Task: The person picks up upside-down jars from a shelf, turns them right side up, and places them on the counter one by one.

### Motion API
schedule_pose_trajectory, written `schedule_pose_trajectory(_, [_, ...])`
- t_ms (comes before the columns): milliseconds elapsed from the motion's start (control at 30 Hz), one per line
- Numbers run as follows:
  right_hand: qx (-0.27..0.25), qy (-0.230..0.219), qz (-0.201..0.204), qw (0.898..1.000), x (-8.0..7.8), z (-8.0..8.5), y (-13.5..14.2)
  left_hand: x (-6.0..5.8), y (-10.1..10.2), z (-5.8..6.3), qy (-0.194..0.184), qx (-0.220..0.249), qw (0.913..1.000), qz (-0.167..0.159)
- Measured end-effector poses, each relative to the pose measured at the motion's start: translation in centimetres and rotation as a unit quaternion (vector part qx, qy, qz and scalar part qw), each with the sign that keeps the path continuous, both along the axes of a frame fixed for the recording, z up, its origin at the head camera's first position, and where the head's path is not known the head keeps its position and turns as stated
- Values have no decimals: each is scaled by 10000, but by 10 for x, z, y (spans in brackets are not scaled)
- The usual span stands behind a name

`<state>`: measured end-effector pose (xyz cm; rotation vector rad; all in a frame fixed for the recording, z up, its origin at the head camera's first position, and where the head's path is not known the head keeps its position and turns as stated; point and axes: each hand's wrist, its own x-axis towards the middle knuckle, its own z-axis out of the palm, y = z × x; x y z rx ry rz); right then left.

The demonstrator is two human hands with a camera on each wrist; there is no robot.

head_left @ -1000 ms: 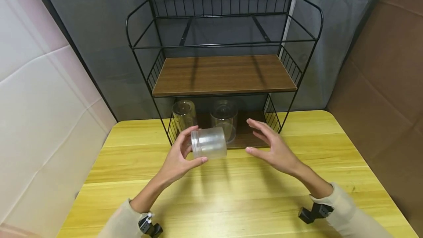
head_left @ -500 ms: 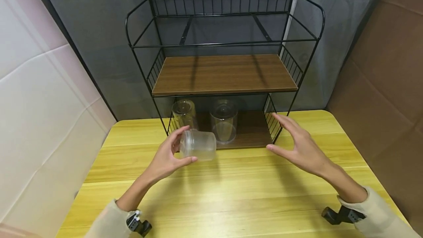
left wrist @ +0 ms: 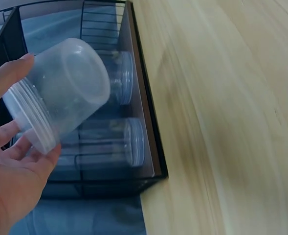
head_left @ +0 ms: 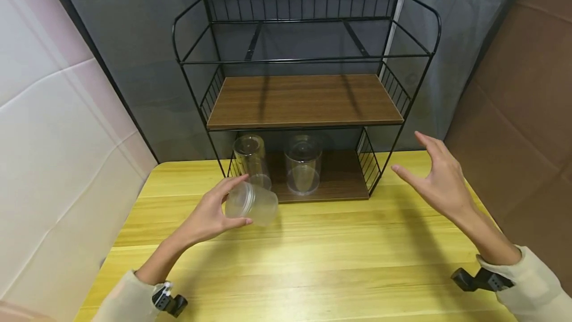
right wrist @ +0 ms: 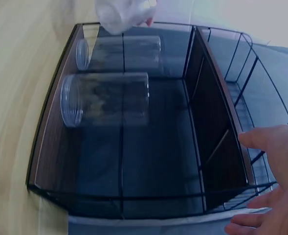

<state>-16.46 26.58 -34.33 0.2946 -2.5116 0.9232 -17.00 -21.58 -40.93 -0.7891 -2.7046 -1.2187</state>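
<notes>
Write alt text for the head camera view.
A person's left hand holds a see-through jar tipped sideways over a yellow wooden table; the right hand is open and empty. Behind, two more see-through jars stand on the bottom shelf of a black-framed rack.

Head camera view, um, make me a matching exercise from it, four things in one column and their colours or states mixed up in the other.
Things:
1. Clear jar in the left hand
2. Right hand
3. Rack frame
4. Tabletop

Colours or states:
A. Holding nothing
B. Yellow with wood grain
C. Gripped and tilted
D. Black

Right pairs: 1-C, 2-A, 3-D, 4-B.
</notes>
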Motion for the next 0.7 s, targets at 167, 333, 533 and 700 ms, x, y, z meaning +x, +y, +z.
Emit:
schedule_pose_trajectory(167, [-3, -166, 26, 9999, -12, 9, 9, -1, -8, -2, 385, -428, 9983, -28])
schedule_pose_trajectory(333, [9, -323, 132, 9994, -22, 16, 15, -1, -18, -4, 492, -756, 9959, -108])
schedule_pose_trajectory(533, [-15, -459, 314, 9985, -34, 23, 19, 1, -30, -7, 432, -982, 9940, -210])
schedule_pose_trajectory(700, [-145, -644, 462, 9967, -45, 29, 17, 2, -38, -8, 390, -1181, 9918, -280])
